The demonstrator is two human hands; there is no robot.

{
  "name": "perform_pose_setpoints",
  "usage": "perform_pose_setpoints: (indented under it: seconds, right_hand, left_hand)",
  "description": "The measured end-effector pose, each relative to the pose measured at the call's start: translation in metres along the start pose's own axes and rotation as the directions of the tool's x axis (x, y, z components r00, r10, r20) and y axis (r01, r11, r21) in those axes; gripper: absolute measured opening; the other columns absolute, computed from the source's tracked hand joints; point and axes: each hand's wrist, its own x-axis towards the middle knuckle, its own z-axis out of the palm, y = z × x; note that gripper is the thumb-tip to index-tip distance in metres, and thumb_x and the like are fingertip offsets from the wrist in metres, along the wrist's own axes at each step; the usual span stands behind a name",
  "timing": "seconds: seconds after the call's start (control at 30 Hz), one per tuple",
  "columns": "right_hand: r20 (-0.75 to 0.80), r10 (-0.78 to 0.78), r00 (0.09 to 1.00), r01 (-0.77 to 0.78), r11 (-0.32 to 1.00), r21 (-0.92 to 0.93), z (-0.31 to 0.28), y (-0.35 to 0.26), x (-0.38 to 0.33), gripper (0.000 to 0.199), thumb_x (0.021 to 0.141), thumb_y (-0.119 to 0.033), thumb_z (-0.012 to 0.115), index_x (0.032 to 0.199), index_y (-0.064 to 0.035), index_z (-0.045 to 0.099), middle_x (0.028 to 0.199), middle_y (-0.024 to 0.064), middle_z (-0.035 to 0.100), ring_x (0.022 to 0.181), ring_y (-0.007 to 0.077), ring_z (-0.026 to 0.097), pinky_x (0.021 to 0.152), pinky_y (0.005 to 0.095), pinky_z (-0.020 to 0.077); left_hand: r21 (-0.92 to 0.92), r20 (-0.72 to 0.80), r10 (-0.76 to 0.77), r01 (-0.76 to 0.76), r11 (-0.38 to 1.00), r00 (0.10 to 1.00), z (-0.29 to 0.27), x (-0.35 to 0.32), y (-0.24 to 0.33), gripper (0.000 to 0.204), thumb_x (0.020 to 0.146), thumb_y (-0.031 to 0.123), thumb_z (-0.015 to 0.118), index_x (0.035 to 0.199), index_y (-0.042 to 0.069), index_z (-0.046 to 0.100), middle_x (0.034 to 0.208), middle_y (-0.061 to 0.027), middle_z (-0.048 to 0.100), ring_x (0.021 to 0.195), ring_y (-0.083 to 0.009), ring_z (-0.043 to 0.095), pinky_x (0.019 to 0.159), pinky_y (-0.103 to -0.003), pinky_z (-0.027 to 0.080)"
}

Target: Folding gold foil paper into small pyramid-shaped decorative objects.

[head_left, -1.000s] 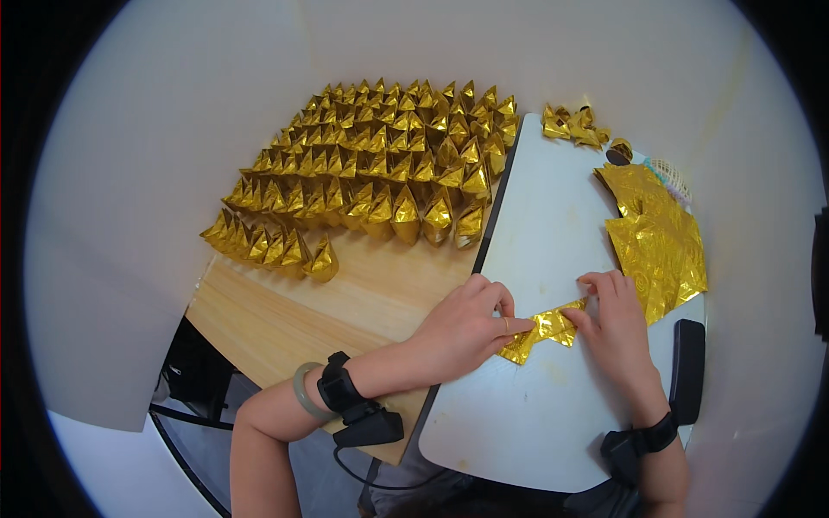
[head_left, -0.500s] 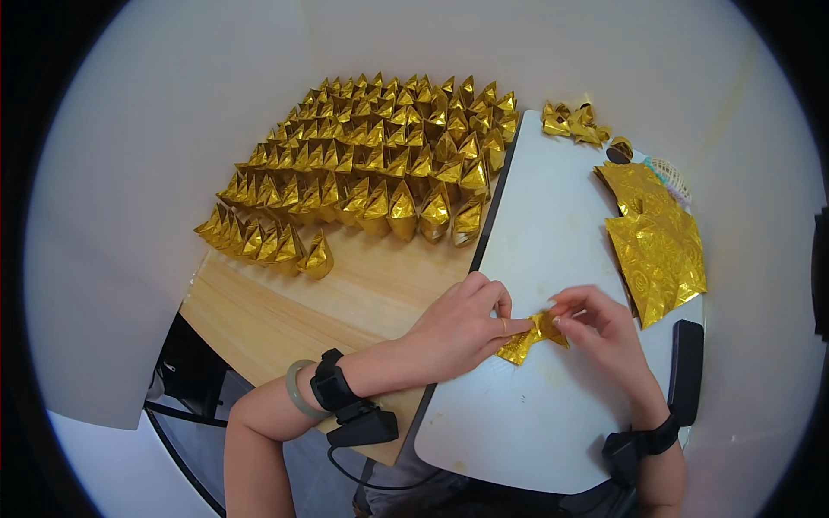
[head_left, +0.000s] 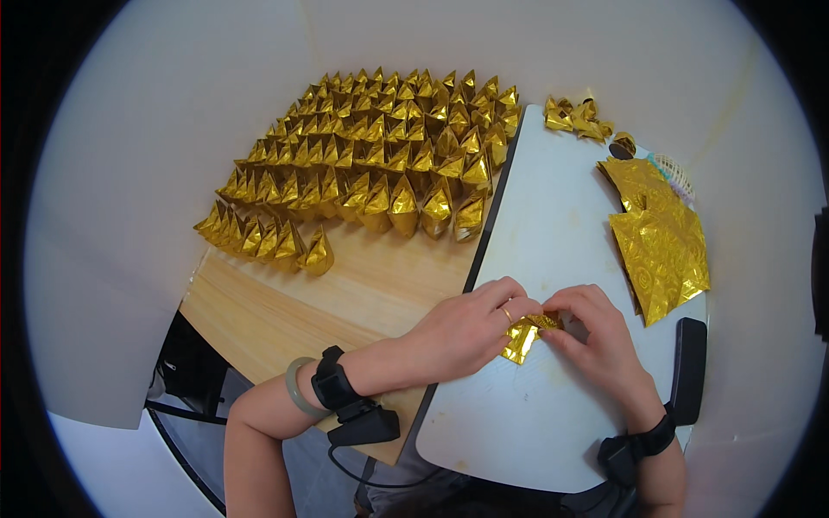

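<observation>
A partly folded piece of gold foil paper (head_left: 520,342) is between my hands, just above or on the white board. My left hand (head_left: 471,330) has its fingers closed on the paper's left side and upper edge. Fingers and thumb of my right hand (head_left: 591,330) pinch the right end. The two hands' fingertips nearly meet over the paper, so part of its fold is hidden. Many finished gold paper ingots (head_left: 376,164) stand in rows on the wooden table to the left, with one ingot (head_left: 318,252) at the near row's end.
A stack of gold foil sheets (head_left: 661,246) lies on the right of the white board (head_left: 518,224). Behind it are crumpled gold pieces (head_left: 577,119) and a small round gold-and-dark item (head_left: 622,145). A black oblong object (head_left: 688,371) lies at the right edge. Bare wooden table (head_left: 380,285) shows nearer me.
My right hand has come down and closed on the paper's right end. The left fingers have shifted, the once outstretched index finger now curled over the paper's upper edge.
</observation>
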Motion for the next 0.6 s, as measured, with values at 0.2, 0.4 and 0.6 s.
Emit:
perform_pose_setpoints:
  seconds: [0.2,0.4,0.6]
  right_hand:
    - [-0.054,-0.052,0.997,0.048,0.996,-0.070,-0.0007,0.0027,-0.0020,0.023,0.073,-0.004,0.069,0.094,-0.0063,0.060,0.091,0.0070,0.062,0.086,0.0253,0.060,0.073,0.0341,0.0497]
    - [-0.105,-0.203,0.974,0.182,0.967,-0.179,-0.0014,0.0027,0.0003,0.024,0.067,0.002,0.064,0.089,-0.0075,0.059,0.083,0.0043,0.061,0.076,0.0221,0.060,0.063,0.0321,0.0499]
    - [-0.134,-0.186,0.973,0.164,0.973,-0.162,0.0001,0.0031,0.0000,0.021,0.065,0.003,0.063,0.082,-0.0073,0.059,0.080,0.0043,0.059,0.074,0.0218,0.059,0.060,0.0327,0.0489]
  left_hand:
    - [-0.111,0.068,-0.094,0.101,0.989,0.993,0.0020,-0.0021,-0.0014,0.041,0.079,0.005,0.067,0.114,0.005,0.047,0.105,-0.0093,0.052,0.087,-0.0252,0.058,0.076,-0.035,0.049]
    - [-0.141,0.058,-0.047,0.055,0.988,0.997,0.0023,-0.0006,0.0017,0.064,0.074,0.016,0.075,0.126,0.002,0.040,0.106,-0.0131,0.051,0.094,-0.0275,0.056,0.079,-0.036,0.048]
    - [0.028,0.057,0.006,-0.007,1.000,0.998,0.0068,0.0020,0.0045,0.056,0.076,0.020,0.072,0.122,0.001,0.048,0.109,-0.0153,0.049,0.100,-0.0313,0.053,0.083,-0.038,0.047]
